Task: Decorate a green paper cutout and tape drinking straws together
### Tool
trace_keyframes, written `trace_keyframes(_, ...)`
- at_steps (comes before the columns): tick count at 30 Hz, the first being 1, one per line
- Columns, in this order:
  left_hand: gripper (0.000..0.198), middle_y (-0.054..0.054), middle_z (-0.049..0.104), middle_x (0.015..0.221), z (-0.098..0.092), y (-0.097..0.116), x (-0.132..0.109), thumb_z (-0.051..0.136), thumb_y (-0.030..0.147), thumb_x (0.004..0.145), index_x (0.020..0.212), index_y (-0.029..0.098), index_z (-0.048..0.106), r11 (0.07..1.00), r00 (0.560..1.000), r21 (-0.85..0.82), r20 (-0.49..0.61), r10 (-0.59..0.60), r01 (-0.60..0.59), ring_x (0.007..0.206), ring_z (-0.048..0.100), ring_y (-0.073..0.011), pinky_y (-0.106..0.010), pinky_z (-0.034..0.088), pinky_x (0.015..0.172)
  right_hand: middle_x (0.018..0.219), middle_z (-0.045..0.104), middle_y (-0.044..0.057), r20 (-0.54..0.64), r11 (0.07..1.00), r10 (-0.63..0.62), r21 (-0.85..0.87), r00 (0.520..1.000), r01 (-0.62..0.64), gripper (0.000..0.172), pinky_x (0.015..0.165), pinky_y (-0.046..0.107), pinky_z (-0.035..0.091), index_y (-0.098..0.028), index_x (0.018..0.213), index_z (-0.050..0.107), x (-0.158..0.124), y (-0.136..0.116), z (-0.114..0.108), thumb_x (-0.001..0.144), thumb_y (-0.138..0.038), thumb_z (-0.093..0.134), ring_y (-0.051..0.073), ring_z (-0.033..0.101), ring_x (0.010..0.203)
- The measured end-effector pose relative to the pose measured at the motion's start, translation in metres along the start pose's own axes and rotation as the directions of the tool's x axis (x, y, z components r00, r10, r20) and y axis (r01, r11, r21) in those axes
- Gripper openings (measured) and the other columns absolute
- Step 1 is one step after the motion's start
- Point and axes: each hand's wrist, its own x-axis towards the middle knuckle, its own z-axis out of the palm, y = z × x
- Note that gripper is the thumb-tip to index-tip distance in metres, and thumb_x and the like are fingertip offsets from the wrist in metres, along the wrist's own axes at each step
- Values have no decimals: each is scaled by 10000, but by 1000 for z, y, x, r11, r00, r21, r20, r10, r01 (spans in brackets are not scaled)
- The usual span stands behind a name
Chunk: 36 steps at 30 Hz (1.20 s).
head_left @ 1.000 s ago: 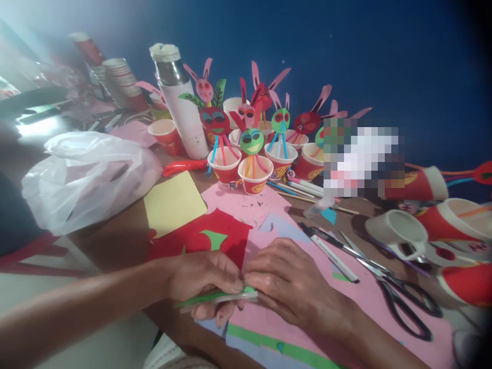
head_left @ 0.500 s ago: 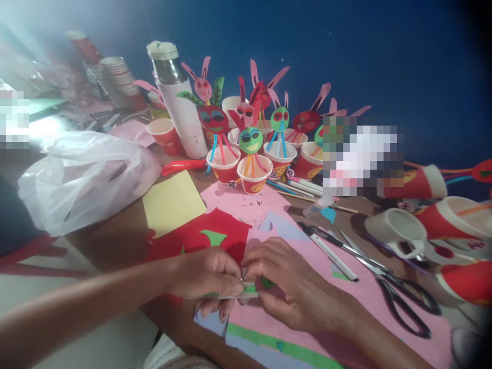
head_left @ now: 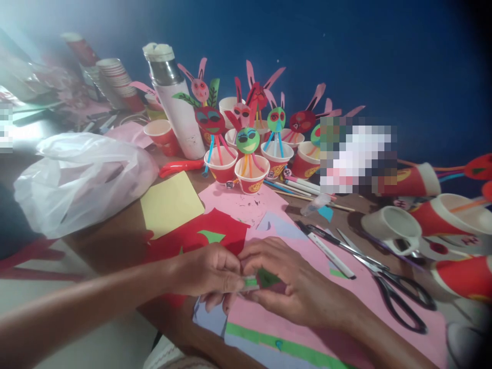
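Note:
Over the craft paper, my left hand (head_left: 215, 274) is closed, with its thumb pressed on a small pale strip with a green patch (head_left: 251, 282). I cannot tell exactly what this piece is. My right hand (head_left: 280, 279) curves around the right end of the strip, fingertips close together near my left fingers; whether it grips the strip is partly hidden. Under the hands lie pink paper (head_left: 307, 287) and red paper (head_left: 215, 224) with green scraps. To the right are scissors (head_left: 378, 271) with black handles and a white pen (head_left: 331, 255).
Behind stand several paper cups (head_left: 251, 174) with paper-faced straw figures, beside a white flask (head_left: 180, 113). A plastic bag (head_left: 86, 179) and yellow paper (head_left: 172, 205) lie left. A white mug (head_left: 390, 228) and tipped red cups (head_left: 463, 277) are at right.
My right fingers have shifted slightly around the strip, and more of the green under my right palm shows. The whole view has drifted a little, with things sitting slightly further left.

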Motion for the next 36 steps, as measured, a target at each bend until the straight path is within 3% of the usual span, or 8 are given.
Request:
trace_keyframes(9, 399, 11, 625, 515, -5, 3, 1, 611, 539, 776, 713, 147, 576, 995, 999, -95, 35, -12, 15, 297, 412, -45, -143, 310, 316, 1166, 599, 52, -4, 998, 54, -24, 999, -54, 278, 979, 333, 403, -202, 987, 565, -2, -3, -7, 750, -155, 703, 175, 516, 1131)
trace_keyframes(17, 360, -19, 658, 535, -14, 6, -2, 606, 488, 807, 762, 131, 628, 981, 990, -187, 140, -18, 45, 299, 436, -59, -144, 305, 299, 1022, 657, 44, -97, 976, -160, -164, 982, 143, 171, 924, 399, 346, -197, 1019, 550, 1, 3, -6, 867, -120, 531, 183, 560, 1006)
trace_keyframes(27, 329, 5, 630, 520, -15, 3, 5, 617, 466, 802, 787, 140, 653, 951, 972, -301, 237, 9, 64, 281, 402, -62, -171, 303, 295, 862, 704, 23, -218, 900, -297, -391, 930, 196, 102, 902, 384, 336, -194, 921, 595, -1, 5, 0, 935, -208, 494, 152, 622, 811)
trace_keyframes(32, 399, -17, 644, 553, -14, 15, 3, 562, 513, 828, 829, 134, 689, 984, 981, -179, 195, 17, 19, 309, 434, -70, -185, 315, 319, 768, 695, 5, -248, 881, -307, -438, 919, 176, 129, 906, 368, 330, -185, 853, 602, -1, 6, 1, 921, -171, 493, 131, 607, 719)
trace_keyframes(36, 343, -36, 670, 616, -14, 25, -1, 560, 465, 837, 879, 151, 693, 992, 991, -46, -74, 111, -114, 453, 563, -119, -201, 404, 409, 719, 679, 24, -273, 894, -260, -431, 926, 124, 197, 883, 361, 331, -163, 785, 604, 1, 6, -4, 925, -178, 465, 138, 594, 686)
